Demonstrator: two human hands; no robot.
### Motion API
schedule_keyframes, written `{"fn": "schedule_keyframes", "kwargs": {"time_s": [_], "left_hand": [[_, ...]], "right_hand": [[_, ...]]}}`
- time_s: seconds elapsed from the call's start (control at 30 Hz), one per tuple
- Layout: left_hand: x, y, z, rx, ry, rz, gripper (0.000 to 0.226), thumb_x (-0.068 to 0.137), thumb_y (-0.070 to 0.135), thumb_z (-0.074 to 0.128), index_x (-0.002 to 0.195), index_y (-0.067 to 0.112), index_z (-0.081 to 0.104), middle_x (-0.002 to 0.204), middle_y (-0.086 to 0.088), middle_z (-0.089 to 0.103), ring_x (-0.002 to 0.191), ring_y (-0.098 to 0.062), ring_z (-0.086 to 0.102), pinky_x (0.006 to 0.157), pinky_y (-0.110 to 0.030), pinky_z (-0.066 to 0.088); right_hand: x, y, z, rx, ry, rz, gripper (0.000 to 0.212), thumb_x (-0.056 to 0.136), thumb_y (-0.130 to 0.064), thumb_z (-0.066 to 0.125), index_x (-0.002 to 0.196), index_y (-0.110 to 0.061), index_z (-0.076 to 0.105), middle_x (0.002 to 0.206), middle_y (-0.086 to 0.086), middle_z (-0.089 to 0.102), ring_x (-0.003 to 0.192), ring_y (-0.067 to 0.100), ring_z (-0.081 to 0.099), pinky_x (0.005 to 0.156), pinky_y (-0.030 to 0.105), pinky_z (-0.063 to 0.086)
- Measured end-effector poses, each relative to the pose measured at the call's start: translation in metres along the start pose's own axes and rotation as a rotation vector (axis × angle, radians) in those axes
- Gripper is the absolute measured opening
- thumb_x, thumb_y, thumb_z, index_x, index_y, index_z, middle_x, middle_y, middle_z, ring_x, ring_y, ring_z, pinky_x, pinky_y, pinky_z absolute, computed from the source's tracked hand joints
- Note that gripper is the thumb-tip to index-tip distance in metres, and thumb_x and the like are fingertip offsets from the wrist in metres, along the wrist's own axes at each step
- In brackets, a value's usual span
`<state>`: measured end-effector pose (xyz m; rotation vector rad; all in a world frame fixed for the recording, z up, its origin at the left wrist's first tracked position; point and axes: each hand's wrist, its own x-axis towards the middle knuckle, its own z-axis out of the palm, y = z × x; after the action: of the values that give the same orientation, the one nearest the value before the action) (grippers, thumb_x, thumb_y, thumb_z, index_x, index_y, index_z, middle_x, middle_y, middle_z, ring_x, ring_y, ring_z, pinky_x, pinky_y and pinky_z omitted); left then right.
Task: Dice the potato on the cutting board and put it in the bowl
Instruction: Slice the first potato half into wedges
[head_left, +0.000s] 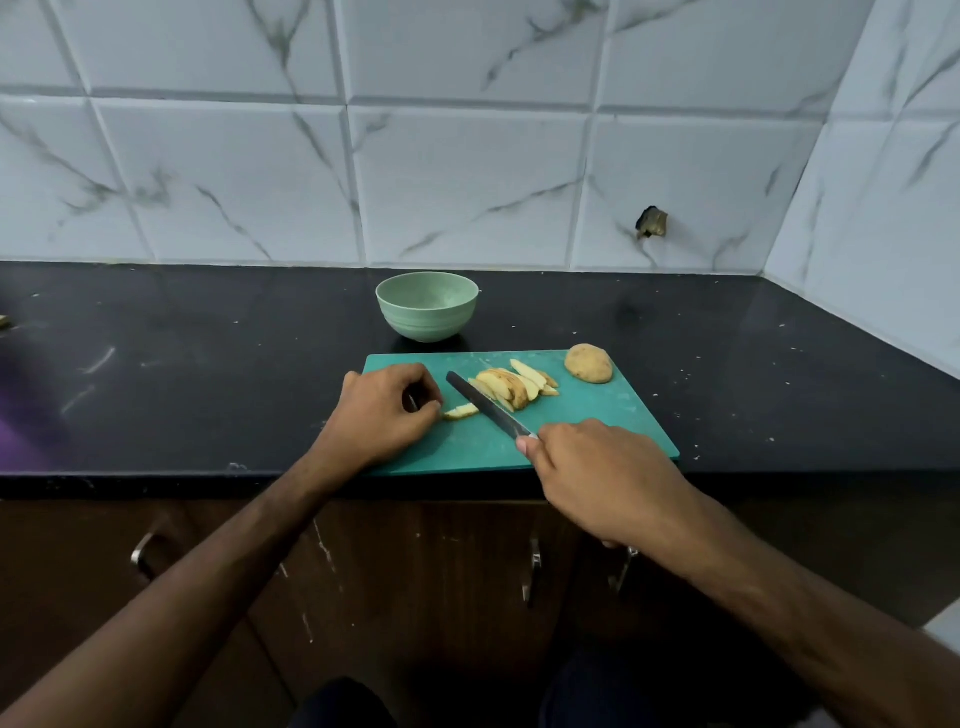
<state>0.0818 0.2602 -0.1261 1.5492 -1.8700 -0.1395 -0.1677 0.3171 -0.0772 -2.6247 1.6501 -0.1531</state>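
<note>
Right hand (597, 478) grips the handle of a dark-bladed kitchen knife (488, 405), fingers curled round it and forefinger stretched toward the blade, whose tip points up and left across the teal rectangular plastic cutting board (597, 415). Left hand (387, 410) rests on the board's left part with its fingers curled, their tips pinching one end of a single pale potato strip (461, 412) that lies just left of the blade. On the other side of the blade, touching it, lies a heap of pale potato wedges with brown skin (511, 387). An uncut brown potato half (588, 364) sits domed side up near the board's far right corner. Beyond the board, on the black stone worktop (208, 364), stands a pale green round bowl (427, 306); I see nothing inside it.
</note>
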Motion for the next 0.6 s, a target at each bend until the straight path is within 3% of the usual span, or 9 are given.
{"fn": "schedule_keyframes", "kwargs": {"time_s": [0.2,0.47,0.6], "left_hand": [[-0.001,0.0,0.002,0.098,-0.006,0.047,0.015,0.084,0.046,0.074,0.08,0.034,0.066,0.088,0.018,0.064,0.084,0.0,0.058,0.091,-0.044,0.041],[0.002,-0.005,0.002,0.043,-0.039,0.029,0.014,0.08,0.045,0.079,0.077,0.036,0.069,0.084,0.02,0.067,0.079,-0.002,0.06,0.084,-0.051,0.051],[0.001,-0.005,0.003,0.051,-0.037,0.043,0.012,0.086,0.043,0.075,0.079,0.035,0.068,0.085,0.02,0.064,0.081,-0.002,0.059,0.087,-0.05,0.048]], "right_hand": [[-0.009,-0.003,0.018,-0.017,0.001,-0.053,0.04,0.109,-0.05,0.023,0.088,-0.026,0.048,0.075,-0.007,0.054,0.065,0.008,0.053,0.058,0.028,0.039],[0.005,-0.012,0.023,-0.032,-0.03,-0.058,0.043,0.11,-0.048,0.026,0.102,-0.02,0.058,0.079,-0.004,0.056,0.069,0.011,0.057,0.065,0.032,0.046],[0.023,-0.004,0.006,0.104,-0.175,0.029,0.046,0.108,-0.053,0.027,0.093,-0.021,0.056,0.075,0.001,0.064,0.048,0.01,0.062,0.057,0.028,0.051]]}}
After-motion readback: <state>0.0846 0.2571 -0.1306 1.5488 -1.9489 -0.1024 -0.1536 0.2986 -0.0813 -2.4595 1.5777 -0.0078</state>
